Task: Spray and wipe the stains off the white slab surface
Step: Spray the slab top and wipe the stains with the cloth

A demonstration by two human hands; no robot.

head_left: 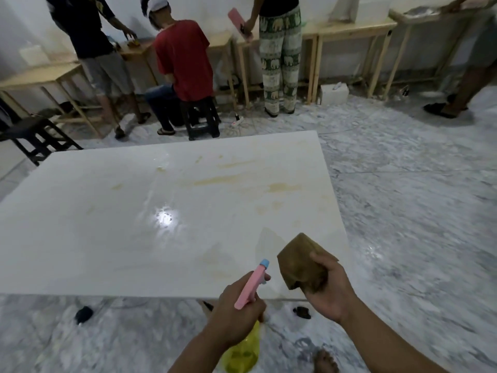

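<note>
A large white slab (107, 238) fills the middle of the view, with yellow-brown stains (242, 181) smeared across its far right half and fainter ones near its front edge. My left hand (236, 310) grips a spray bottle (252, 284) with a pink head, a blue nozzle and a yellow body; the nozzle points over the slab's front edge. My right hand (330, 289) holds a folded brown cloth (301, 262) just above the slab's front right corner.
Marble-patterned floor surrounds the slab. A black stool (37, 138) stands at the far left. Several people (183, 63) work at wooden tables (349, 30) along the back wall; one sits on a black stool. A power strip (238, 121) lies on the floor behind the slab.
</note>
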